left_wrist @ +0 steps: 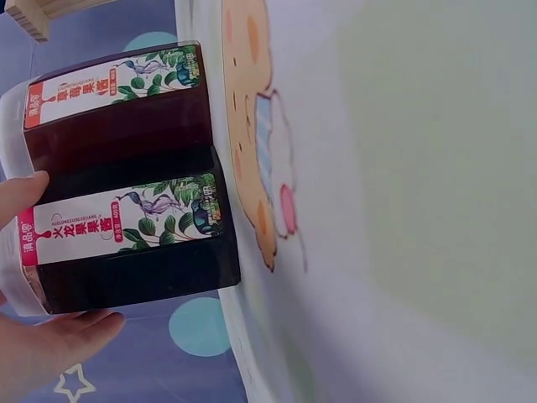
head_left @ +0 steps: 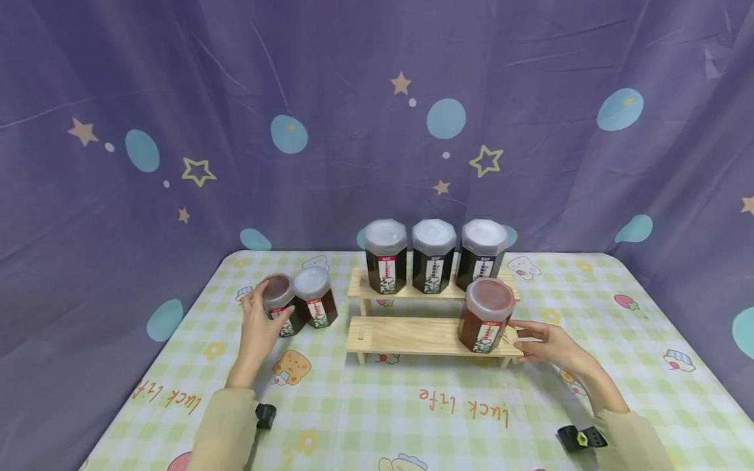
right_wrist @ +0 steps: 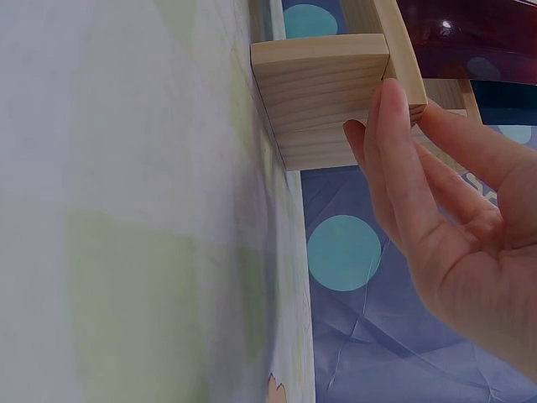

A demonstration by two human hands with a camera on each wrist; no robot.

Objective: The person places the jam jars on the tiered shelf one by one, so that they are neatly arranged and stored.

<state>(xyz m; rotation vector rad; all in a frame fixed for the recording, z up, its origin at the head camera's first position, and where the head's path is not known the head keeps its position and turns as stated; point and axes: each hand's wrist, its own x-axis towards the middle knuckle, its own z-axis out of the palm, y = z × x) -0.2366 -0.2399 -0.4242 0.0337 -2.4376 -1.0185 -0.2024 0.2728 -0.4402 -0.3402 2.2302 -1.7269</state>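
My left hand (head_left: 261, 329) grips a dark jam jar (left_wrist: 134, 277) near its lid, the thumb on the front and other fingers round the far side. The jar stands upright on the cloth, right beside a redder jam jar (head_left: 319, 305) with a white lid. On the right, my right hand (head_left: 548, 347) pinches the end of the lower board of a two-step wooden rack (head_left: 412, 335); its fingertips (right_wrist: 393, 96) lie at the board's corner. Above that end, a reddish-brown jam jar (head_left: 486, 320) stands on the lower step, near the hand.
Along the upper step stand three dark jars with white lids: a left one (head_left: 386, 258), a middle one (head_left: 434, 258) and a right one (head_left: 480, 255). A checked tablecloth (head_left: 377, 438) covers the table. Behind it hangs a purple curtain (head_left: 353, 59) with stars and spots.
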